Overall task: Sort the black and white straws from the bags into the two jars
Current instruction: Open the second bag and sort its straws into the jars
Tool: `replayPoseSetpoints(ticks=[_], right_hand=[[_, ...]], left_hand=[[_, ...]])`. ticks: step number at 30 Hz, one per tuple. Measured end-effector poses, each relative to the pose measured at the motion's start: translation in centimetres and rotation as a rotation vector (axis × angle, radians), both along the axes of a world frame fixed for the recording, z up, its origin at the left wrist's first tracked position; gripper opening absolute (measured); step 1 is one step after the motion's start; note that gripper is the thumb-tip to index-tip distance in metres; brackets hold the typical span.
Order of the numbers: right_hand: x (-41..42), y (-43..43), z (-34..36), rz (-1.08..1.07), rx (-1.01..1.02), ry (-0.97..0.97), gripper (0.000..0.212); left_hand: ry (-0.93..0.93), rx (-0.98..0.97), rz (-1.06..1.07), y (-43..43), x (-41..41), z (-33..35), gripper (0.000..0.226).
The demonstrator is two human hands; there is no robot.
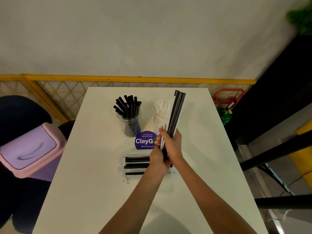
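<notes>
The person holds a mixed bunch of straws (175, 115) up over the white table (94, 166). The right hand (172, 146) is closed around the bunch near its bottom. The left hand (157, 159) is closed on the bottom ends, just under the right hand. The bunch has black straws and white ones side by side.

The jar of black straws (129, 118) stands at the back left. The jar of white straws (160, 115) stands beside it, just behind the bunch. A clear bag (133, 164) with more straws lies flat on the table under the hands.

To do this step well, the person should probably hold the bunch tight with one hand and pull out only one color with the other. Going slowly would help keep straws from slipping out.

A round purple sticker (144, 141) on the table says "Let's keep our pantries clean", "ClayGo" and "Clean as you go".
</notes>
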State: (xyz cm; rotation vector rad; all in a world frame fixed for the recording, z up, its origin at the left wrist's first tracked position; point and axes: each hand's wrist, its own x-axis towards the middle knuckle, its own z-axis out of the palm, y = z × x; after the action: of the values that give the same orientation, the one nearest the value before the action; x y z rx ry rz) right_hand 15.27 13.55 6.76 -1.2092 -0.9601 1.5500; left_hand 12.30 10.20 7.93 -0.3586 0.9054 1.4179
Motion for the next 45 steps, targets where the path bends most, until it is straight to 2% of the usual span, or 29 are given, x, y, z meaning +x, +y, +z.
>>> replayPoseSetpoints(ticks=[2, 4, 8, 10, 14, 18, 20, 25, 30, 33, 39, 43, 45], right_hand=[[0.8, 0.4, 0.2, 0.015, -0.014, 0.0, 0.005], [1.7, 0.9, 0.3, 0.02, -0.054, 0.019, 0.01], [3.9, 2.0, 0.0, 0.105, -0.13, -0.028, 0.013], [5.0, 2.0, -0.3, 0.197, -0.177, -0.065, 0.011], [6.9, 1.7, -0.6, 0.382, -0.255, -0.012, 0.014], [8.1, 1.8, -0.4, 0.45, -0.261, -0.018, 0.011], [8.6, 2.1, -0.1, 0.468, -0.26, -0.02, 0.012], [10.0, 3.2, 0.6, 0.517, -0.284, -0.02, 0.016], [10.9, 4.1, 0.6, 0.516, -0.283, 0.011, 0.027], [11.1, 4.6, 0.2, 0.487, -0.294, -0.002, 0.035], [11.1, 6.1, -0.3, 0.41, -0.358, -0.002, 0.03], [10.9, 7.0, -0.4, 0.391, -0.362, 0.01, 0.018], [10.9, 7.3, -0.6, 0.368, -0.36, 0.007, 0.017]], left_hand=[[0.013, -0.016, -0.026, 0.2, 0.6, -0.4, 0.036], [0.069, -0.06, -0.117, 0.5, 1.1, -0.5, 0.033], [0.395, -0.169, -0.292, 1.2, 1.6, -0.6, 0.04], [0.58, -0.125, -0.308, 1.7, 1.2, -0.5, 0.037], [0.913, 0.034, -0.312, 3.3, -0.2, 0.4, 0.03], [1.108, 0.062, -0.377, 5.1, -0.6, 0.7, 0.027], [1.117, 0.047, -0.385, 5.7, -0.6, 0.6, 0.023], [0.992, 0.101, -0.494, 6.9, -0.6, 0.6, 0.009], [0.926, 0.111, -0.534, 7.9, -0.5, 0.6, 0.014], [1.009, 0.122, -0.555, 8.6, -0.4, 0.8, 0.013], [1.184, 0.138, -0.484, 10.3, -1.0, 2.0, 0.02], [1.436, 0.129, -0.29, 11.9, -3.5, 3.8, 0.004], [1.511, 0.159, -0.16, 12.7, -5.2, 4.6, 0.008]])
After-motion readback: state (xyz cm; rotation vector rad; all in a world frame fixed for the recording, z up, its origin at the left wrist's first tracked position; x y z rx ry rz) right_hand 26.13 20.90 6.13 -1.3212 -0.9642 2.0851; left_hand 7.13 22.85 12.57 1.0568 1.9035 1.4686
